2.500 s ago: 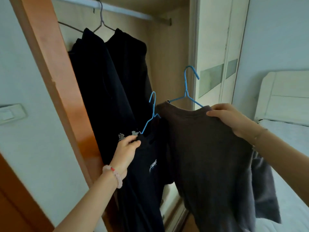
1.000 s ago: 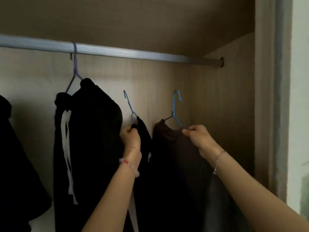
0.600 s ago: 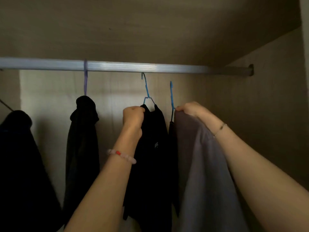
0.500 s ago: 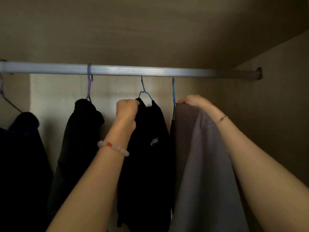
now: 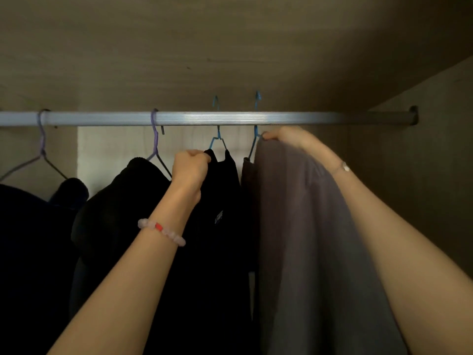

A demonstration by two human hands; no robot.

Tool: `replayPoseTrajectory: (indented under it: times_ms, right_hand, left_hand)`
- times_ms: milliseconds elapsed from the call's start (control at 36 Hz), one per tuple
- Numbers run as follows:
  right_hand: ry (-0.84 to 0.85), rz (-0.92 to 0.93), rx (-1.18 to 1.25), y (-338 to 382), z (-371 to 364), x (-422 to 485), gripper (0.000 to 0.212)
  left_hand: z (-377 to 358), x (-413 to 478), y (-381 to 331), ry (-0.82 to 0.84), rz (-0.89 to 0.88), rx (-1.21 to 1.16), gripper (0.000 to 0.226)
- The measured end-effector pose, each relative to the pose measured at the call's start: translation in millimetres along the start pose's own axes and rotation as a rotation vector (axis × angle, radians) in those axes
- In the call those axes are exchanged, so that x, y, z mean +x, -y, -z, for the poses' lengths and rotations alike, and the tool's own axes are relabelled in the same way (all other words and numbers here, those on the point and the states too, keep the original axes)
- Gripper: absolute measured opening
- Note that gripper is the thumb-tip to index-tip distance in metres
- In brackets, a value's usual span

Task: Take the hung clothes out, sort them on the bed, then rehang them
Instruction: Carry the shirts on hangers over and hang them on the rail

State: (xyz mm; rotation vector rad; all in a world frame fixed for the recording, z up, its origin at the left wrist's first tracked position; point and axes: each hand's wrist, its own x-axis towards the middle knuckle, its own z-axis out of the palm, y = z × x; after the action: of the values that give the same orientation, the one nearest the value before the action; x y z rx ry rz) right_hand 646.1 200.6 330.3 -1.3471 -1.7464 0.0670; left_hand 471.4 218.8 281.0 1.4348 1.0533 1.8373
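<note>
Top panel: I see wood grain, dim.
Back wall: pale, lit strip.
Side wall: shadowed.
Rail: grey metal.

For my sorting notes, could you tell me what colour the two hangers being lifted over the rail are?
Blue, both hangers, clearest in the head view.

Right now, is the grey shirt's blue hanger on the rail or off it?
On. The blue hanger hooks over the rail, its tip showing above it, while the right hand holds the grey shirt.
</note>
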Motion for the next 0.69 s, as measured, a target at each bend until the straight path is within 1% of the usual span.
replayPoseTrajectory:
  times_ms: [56,139,194,250,306,361,389,472,556,639,694]
  right_hand:
    - [-0.003,-0.034,0.028,-5.8,-11.3,-9.8,0.035]
    - [-0.079,-0.109,0.207,-19.2,-26.3,-28.9,0.025]
    - [-0.106,-0.123,0.283,-27.7,-32.2,-38.0,0.028]
    - [-0.116,-0.125,0.327,-30.0,-31.2,-43.1,0.022]
    - [-0.119,-0.128,0.332,-27.1,-27.3,-45.1,0.017]
    - [-0.111,-0.114,0.283,-24.1,-25.6,-47.0,0.028]
    - [-0.112,-0.108,0.270,-24.0,-25.3,-47.7,0.030]
    - [-0.103,-0.102,0.258,-24.9,-21.5,-53.7,0.030]
    - [-0.082,-0.126,0.255,-31.3,-15.0,-60.2,0.030]
    - [-0.079,-0.135,0.271,-36.1,-10.7,-67.3,0.030]
    - [-0.094,-0.127,0.306,-37.9,-10.5,-73.6,0.027]
  left_hand:
    - [1.0,-5.6,5.8,0.006,-0.026,0.012,0.018]
    - [3.5,-15.3,15.5,-0.007,-0.038,0.028,0.027]
    - [6.5,-20.6,23.2,-0.025,-0.035,0.035,0.029]
    - [9.1,-25.6,31.2,-0.022,-0.025,0.039,0.031]
    - [11.6,-30.5,35.9,-0.022,-0.031,0.056,0.032]
    - [14.3,-32.1,36.3,-0.021,-0.046,0.064,0.032]
    - [15.9,-32.6,35.4,-0.018,-0.049,0.065,0.032]
    - [20.9,-35.4,33.2,0.008,-0.070,0.088,0.029]
    - [25.7,-43.3,30.4,0.069,-0.104,0.094,0.027]
    - [32.8,-52.4,27.7,0.103,-0.140,0.111,0.031]
    - [38.7,-57.9,28.6,0.098,-0.175,0.147,0.034]
